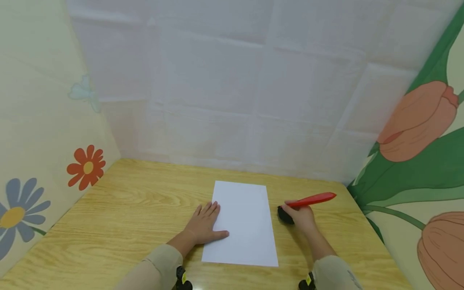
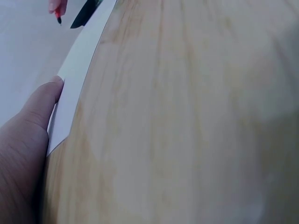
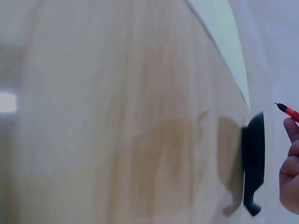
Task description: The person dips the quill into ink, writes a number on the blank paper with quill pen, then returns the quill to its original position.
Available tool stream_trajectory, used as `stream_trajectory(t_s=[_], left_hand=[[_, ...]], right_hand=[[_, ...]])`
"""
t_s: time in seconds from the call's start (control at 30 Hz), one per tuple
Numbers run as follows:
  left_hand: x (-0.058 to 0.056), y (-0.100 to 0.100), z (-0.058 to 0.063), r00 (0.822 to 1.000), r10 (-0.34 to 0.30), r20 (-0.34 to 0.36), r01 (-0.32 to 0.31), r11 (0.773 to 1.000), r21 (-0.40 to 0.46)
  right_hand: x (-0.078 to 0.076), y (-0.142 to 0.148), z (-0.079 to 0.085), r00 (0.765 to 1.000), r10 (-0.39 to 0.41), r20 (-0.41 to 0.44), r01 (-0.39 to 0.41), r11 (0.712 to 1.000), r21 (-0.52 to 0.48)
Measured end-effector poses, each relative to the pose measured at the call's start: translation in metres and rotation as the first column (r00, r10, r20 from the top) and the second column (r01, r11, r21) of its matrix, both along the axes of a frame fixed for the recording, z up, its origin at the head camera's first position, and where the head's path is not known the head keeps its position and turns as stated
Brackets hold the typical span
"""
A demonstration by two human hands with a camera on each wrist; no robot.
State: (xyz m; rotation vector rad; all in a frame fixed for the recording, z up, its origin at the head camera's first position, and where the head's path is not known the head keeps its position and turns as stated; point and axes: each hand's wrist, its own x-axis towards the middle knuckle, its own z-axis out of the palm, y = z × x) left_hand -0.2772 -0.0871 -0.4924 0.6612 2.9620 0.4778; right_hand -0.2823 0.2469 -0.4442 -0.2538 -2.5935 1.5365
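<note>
A white sheet of paper (image 1: 241, 225) lies on the wooden table. My left hand (image 1: 204, 225) rests on its left edge, fingers straight and thumb spread across the sheet; in the left wrist view its thumb (image 2: 44, 102) sits at the paper's edge. To the right of the sheet, my right hand (image 1: 302, 217) pinches a red feather-shaped pen (image 1: 314, 199). In the right wrist view the pen's black tip (image 3: 281, 107) points away from the fingers. A rounded black stand (image 1: 284, 216) is just beside the right hand, partly hidden by it in the head view.
The wood-grain table (image 1: 145, 201) ends at a creased white cloth (image 1: 217, 80) behind. Flower-printed sheets flank it, with a red flower (image 1: 87, 167) on the left and a large tulip (image 1: 420, 121) on the right.
</note>
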Motion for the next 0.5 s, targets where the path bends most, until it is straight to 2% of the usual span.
stream_trajectory(t_s=[0.33, 0.5], left_hand=[[0.004, 0.000, 0.006, 1.000, 0.005, 0.006, -0.005, 1.000, -0.015], [0.005, 0.000, 0.007, 1.000, 0.011, 0.005, -0.011, 1.000, -0.011]], right_hand=[[-0.015, -0.031, 0.000, 0.999, 0.019, -0.041, -0.019, 1.000, -0.012], [-0.023, -0.046, -0.002, 0.999, -0.011, -0.041, 0.010, 0.999, -0.032]])
